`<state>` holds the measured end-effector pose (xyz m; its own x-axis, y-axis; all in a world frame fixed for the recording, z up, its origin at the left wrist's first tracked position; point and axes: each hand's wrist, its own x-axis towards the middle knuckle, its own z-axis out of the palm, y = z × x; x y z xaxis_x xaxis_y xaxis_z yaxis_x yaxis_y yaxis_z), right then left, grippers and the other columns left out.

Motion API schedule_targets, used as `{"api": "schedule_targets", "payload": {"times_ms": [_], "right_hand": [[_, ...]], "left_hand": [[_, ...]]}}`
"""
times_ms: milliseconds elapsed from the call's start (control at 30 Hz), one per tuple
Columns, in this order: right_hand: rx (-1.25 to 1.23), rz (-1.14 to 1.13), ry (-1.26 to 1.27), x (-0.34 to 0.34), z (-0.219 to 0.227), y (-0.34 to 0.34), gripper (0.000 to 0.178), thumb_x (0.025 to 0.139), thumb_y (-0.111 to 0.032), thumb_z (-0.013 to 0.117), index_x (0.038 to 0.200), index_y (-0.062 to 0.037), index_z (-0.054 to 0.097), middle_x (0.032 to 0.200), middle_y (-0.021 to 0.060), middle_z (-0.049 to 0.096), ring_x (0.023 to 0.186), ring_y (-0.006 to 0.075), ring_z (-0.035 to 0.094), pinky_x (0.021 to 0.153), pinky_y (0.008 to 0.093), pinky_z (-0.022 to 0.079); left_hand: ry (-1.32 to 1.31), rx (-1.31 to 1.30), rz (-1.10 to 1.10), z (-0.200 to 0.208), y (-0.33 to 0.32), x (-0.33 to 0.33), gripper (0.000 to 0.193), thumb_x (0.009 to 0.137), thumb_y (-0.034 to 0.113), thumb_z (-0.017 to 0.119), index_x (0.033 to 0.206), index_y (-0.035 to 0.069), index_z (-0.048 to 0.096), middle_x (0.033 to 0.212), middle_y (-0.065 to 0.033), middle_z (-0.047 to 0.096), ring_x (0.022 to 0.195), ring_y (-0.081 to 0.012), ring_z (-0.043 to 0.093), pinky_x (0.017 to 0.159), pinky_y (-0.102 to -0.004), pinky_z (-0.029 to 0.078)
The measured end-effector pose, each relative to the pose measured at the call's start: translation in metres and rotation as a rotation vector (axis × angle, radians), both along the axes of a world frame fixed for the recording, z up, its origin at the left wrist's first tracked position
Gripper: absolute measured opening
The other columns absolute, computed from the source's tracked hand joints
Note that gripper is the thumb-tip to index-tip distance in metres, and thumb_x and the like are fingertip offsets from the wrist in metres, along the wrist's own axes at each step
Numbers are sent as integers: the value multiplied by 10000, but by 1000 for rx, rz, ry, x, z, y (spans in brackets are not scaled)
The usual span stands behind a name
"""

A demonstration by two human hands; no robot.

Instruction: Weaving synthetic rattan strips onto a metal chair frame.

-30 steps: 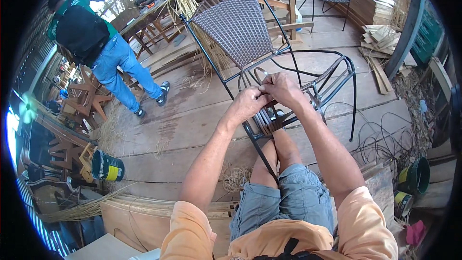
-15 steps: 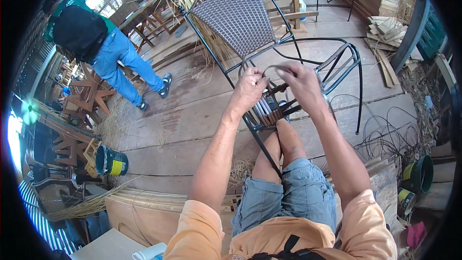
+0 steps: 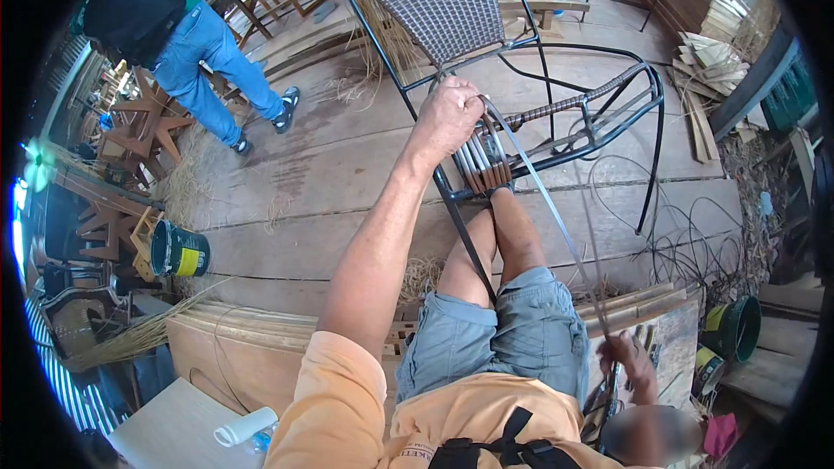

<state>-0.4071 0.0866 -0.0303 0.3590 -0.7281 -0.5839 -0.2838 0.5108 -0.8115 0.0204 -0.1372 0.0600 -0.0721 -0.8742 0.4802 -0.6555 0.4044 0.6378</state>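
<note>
A black metal chair frame (image 3: pixel 641 152) stands tilted before my legs, its back woven in brown and pale strips (image 3: pixel 434 4). My left hand (image 3: pixel 452 117) is closed at the lower edge of that back, pinching a long flat weaving strip (image 3: pixel 556 217) against the frame. Just below it, several brown and greyish bands (image 3: pixel 479 161) wrap one part of the seat frame. Down by my right hip, my right hand (image 3: pixel 630 363) has its fingers curled round the strip's other stretch, partly blurred. Between both hands the strip runs in a long slanting line.
A person in blue jeans (image 3: pixel 217 61) with a black backpack stands at the far left. Dark buckets (image 3: pixel 178 247) sit left and right. Loose strips (image 3: pixel 695 234) coil on the floor at right. Stacked boards (image 3: pixel 261 330) lie beside me, with scrap wood (image 3: pixel 708 69) at the far right.
My right hand has moved from beside my left hand down to my right hip, drawing the strip out long. My left hand stays at the chair. The view has shifted slightly.
</note>
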Motion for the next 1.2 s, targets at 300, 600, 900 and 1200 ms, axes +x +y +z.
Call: {"api": "schedule_targets", "payload": {"times_ms": [300,600,900,1200], "right_hand": [[-157,190,762,-172,-78,25,469,878,-427,423,643,-57,590,552,90,577,408,155,534,363,293,395],[-641,-772,212,-111,56,-76,622,882,-607,391,839,-20,594,475,-64,311,400,42,267,379,215,188],[-1178,-1179,180,-187,125,-120,516,934,-502,382,1075,-59,606,619,-84,311,518,24,257,475,180,189],[-1106,-954,211,-73,113,-180,399,969,-348,366,1052,-38,604,621,-51,354,540,46,312,476,218,244]], "left_hand": [[17,58,69,2,7,-7,225,801,145,527,706,-38,615,841,-155,610,898,-301,548,816,-377,433],[-84,40,168,-14,47,-42,206,816,134,522,791,-52,609,953,-220,573,879,-360,573,785,-404,462],[70,68,187,-19,103,-93,161,824,81,568,787,-75,575,941,-172,554,839,-315,564,743,-357,449],[70,84,255,-18,117,-82,130,829,64,569,777,-55,566,961,-148,535,793,-292,564,690,-357,458]]}}
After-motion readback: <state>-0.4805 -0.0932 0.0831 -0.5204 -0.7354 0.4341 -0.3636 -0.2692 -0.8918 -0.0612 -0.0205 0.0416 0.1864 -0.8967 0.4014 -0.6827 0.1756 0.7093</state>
